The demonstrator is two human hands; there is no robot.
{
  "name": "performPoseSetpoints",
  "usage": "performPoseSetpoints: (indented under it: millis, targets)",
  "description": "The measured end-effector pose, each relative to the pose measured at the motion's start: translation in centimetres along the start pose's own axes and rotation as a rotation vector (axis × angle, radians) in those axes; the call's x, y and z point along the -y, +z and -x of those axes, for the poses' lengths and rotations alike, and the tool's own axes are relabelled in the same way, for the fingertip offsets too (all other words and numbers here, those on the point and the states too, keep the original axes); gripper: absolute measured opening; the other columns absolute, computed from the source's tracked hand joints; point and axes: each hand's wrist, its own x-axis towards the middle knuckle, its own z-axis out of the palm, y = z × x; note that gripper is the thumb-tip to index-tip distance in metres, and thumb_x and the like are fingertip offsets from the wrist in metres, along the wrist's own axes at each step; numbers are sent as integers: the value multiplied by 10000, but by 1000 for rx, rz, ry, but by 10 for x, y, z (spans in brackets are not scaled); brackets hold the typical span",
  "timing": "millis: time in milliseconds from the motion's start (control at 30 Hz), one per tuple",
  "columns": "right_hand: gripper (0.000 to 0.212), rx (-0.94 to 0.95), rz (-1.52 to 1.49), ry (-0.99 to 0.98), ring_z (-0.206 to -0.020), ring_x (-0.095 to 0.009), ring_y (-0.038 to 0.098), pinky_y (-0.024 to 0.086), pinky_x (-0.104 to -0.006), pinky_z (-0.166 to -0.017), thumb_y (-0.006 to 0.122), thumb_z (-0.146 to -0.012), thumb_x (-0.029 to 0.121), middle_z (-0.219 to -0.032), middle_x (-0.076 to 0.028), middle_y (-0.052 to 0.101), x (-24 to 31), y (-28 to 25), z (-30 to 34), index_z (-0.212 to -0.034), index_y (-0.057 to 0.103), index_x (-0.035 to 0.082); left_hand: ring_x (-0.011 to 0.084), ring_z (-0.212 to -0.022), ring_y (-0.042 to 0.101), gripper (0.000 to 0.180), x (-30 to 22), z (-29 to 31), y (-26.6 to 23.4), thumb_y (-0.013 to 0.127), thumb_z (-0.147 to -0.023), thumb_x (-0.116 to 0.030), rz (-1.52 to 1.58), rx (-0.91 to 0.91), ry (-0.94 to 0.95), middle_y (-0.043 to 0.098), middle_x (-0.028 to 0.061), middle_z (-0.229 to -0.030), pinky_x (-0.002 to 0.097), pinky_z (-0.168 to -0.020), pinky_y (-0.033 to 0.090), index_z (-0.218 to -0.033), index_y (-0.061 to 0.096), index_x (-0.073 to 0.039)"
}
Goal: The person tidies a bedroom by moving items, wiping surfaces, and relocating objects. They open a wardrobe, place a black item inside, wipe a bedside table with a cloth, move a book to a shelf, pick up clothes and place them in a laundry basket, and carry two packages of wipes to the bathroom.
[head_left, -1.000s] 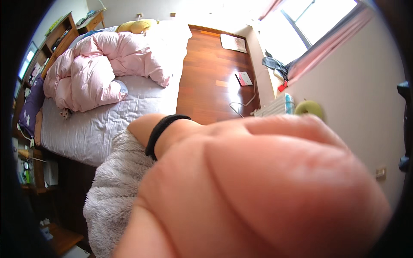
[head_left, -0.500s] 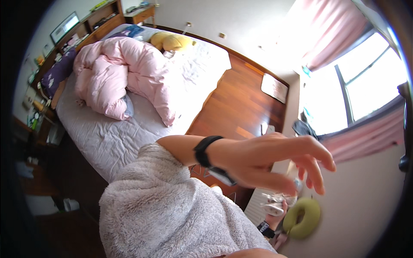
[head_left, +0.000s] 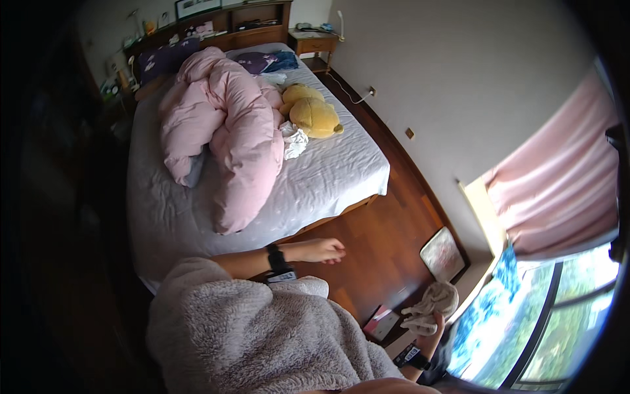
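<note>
My left hand [head_left: 323,251] reaches out over the wooden floor beside the bed, a black band on its wrist. Its fingers are loosely curled in and nothing shows between them. On the right, low in the view, my right hand [head_left: 438,326] grips a crumpled beige cloth bundle [head_left: 438,300] with strip-like ends hanging to the left. The exact kind of cloth item cannot be made out. A black band with a light label [head_left: 411,356] is on that wrist. My fluffy grey sleeve and garment [head_left: 262,328] fill the lower middle.
A bed [head_left: 341,184] with a pink duvet [head_left: 243,131] and yellow plush toy [head_left: 315,117] stands at the far left. A pale framed mat [head_left: 443,255] and a flat pink-and-white item [head_left: 382,323] lie by the window wall. A pink curtain [head_left: 551,177] hangs right.
The view has swung toward the bed and window. My left hand has drawn back from the right, its spread fingers now curled. My right hand still holds the cloth bundle.
</note>
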Motion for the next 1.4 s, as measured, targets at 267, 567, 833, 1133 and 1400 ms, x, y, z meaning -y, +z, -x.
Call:
performPoseSetpoints:
  millis: [267, 567, 833, 1133, 1400]
  targets:
    - [530, 321, -434, 230, -1141, -299, 526, 436, -423, -951, 695, -729, 34, -1256, -188, 522, 85, -13, -377, -1234, 532, 50, 159, -1011, 588, 566, -84, -259, -50, 434, -978, -513, 364, -323, -96, 614, 116, -1126, 304, -860, 493, -1254, 464, -20]
    - [439, 7, -286, 219, -1090, -302, 569, 504, -441, -905, 610, -800, 88, -1217, -159, 548, 152, -133, -664, -1234, 540, 75, 181, -1008, 592, 711, -393, -655, -83, 481, -957, -513, 218, -46, 406, 544, 152, -1221, 322, -847, 525, -1407, 278, -2]
    - [535, 435, -236, 412, -1065, -327, 584, 498, -466, -922, 591, -840, 250, -1215, -175, 554, 202, -27, -1028, -1296, 453, 8, 203, -1076, 545, 556, -497, -881, -188, 445, -993, -436, 616, -147, 405, 506, 127, -1250, 352, -885, 491, -1358, 348, -28]
    - [396, 978, 154, 376, -1015, -232, 596, 484, -344, -886, 565, -858, 101, -1110, -109, 608, 273, 365, -1300, -1234, 515, -12, 135, -1160, 465, 657, -518, -1005, -401, 559, -935, -469, 739, -630, 608, 489, 53, -1254, 312, -1005, 395, -1397, 323, -67]
    - [424, 1189, 299, 404, -1046, -209, 585, 475, -309, -879, 553, -882, 63, -1178, -112, 594, 224, 593, -1437, -1290, 487, -33, 178, -1126, 534, 648, -526, -1058, -637, 681, -878, -392, 668, -782, 383, 541, 121, -1217, 300, -930, 463, -1320, 410, -3]
